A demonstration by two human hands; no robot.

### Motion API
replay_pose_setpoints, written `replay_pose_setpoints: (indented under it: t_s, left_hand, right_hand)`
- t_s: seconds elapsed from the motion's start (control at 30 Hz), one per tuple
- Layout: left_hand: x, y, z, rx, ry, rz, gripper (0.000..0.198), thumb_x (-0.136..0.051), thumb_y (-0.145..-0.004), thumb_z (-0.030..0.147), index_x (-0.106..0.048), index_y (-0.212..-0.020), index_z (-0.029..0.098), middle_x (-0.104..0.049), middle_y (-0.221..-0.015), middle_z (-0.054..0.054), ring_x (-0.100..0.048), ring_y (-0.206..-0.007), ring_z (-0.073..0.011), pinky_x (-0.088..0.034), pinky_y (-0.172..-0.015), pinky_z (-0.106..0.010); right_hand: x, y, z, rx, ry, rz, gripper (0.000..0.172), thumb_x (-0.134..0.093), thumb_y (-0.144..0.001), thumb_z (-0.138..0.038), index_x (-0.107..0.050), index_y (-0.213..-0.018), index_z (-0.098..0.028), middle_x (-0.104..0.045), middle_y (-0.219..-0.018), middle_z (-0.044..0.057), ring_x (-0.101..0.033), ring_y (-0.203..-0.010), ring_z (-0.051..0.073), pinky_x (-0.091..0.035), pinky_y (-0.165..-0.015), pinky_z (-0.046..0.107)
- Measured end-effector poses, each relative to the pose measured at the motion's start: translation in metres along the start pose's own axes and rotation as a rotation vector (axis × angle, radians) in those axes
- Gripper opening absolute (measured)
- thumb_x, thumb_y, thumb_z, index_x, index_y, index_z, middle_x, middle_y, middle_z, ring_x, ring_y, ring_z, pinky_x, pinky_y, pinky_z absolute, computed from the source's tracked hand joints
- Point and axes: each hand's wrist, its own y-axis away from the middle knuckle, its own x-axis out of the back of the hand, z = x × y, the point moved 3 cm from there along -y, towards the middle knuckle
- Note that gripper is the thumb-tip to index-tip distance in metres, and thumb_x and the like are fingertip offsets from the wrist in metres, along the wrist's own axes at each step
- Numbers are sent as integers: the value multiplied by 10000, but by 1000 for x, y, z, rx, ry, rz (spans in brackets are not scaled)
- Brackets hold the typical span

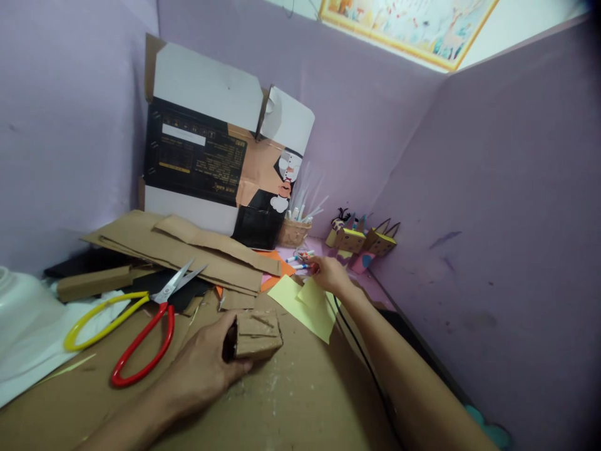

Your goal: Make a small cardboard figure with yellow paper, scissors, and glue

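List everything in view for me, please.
Small box: one, brown, lower centre
Markers: several, white/blue, centre
Paper: several, yellow/orange, centre
Scissors: one, red/yellow, left
Cardboard pieces: several, brown, behind scissors
Printed carton: one, black/white/tan, rear
Basket: one, brown, beside carton
Cardboard figures: several, yellow/brown, right rear
Cable: one, black, right
Picture: one, yellow frame, top
Container: one, white, left edge
Left hand: one, bare, holding small box
Right hand: one, bare, near markers

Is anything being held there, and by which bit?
The left grip holds a small cardboard box by its left end. The right grip is at the markers; whether it holds one can't be told.
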Motion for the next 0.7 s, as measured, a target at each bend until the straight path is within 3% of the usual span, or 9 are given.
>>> replay_pose_setpoints:
  t_s: [0.13, 0.23, 0.3, 0.4, 0.47, 0.57, 0.63, 0.7]
  left_hand:
    - [2, -1, 0, -11, 44, -25, 478, -604, -622, 199, -529, -1093, 231, -635, -1083, -28, -560, -1032, -243, -411, -895, -350]
    - [3, -1, -4, 2, 69, -68, 657, -583, -598, 172, -422, -1234, 211, -582, -1166, -62, -519, -1093, -246, -395, -922, -343]
    - [4, -1, -12, -2, 79, -103, 779, -542, -594, 156, -300, -1334, 199, -579, -1135, -73, -553, -1016, -234, -436, -844, -318]
    - [10, -2, -27, -8, 44, -130, 828, -471, -607, 139, -211, -1392, 191, -613, -890, -36, -583, -769, -190, -455, -685, -280]
    - [20, -2, -32, -23, 19, -53, 758, -454, -643, 142, -271, -1375, 208, -589, -769, -5, -560, -701, -169, -441, -660, -265]
    - [39, -1, -29, -15, 58, 181, 559, -509, -706, 231, -437, -1261, 224, -559, -672, 18, -513, -592, -144, -408, -559, -234]
    - [48, 1, -20, 2, 142, 306, 443, -565, -713, 321, -524, -1142, 220, -599, -733, 1, -476, -535, -120, -386, -500, -223]
    - [50, 2, -10, 3, 250, 356, 357, -589, -712, 389, -581, -1012, 197, -634, -844, -32, -459, -513, -98, -384, -474, -217]
  right_hand:
    - [10, 7, 7, -4, -5, 24, 401, -503, -667, -52, -679, -987, -216, -698, -847, 52, -605, -783, 206, -373, -640, 242]
    - [14, 13, 8, 19, -26, 35, 437, -489, -650, -26, -679, -997, -212, -695, -892, 54, -599, -815, 201, -375, -654, 236]
    - [14, 16, 6, 39, -55, 42, 433, -496, -637, -17, -690, -970, -215, -697, -885, 50, -598, -825, 197, -379, -670, 232]
    - [13, 17, 4, 48, -122, 66, 399, -507, -615, -11, -714, -895, -206, -702, -807, 49, -605, -773, 194, -388, -662, 237]
    - [14, 17, 3, 37, -181, 112, 387, -505, -618, -19, -714, -894, -190, -700, -783, 57, -606, -741, 196, -398, -658, 251]
    - [21, 23, -1, 1, -306, 211, 383, -493, -670, -65, -678, -990, -164, -693, -803, 68, -609, -728, 184, -425, -656, 260]
    - [27, 32, -8, -19, -404, 262, 365, -487, -716, -120, -641, -1045, -146, -688, -821, 68, -613, -709, 162, -446, -631, 245]
    - [34, 45, -19, -28, -542, 294, 303, -513, -734, -197, -639, -1002, -130, -682, -809, 66, -611, -668, 145, -458, -594, 235]
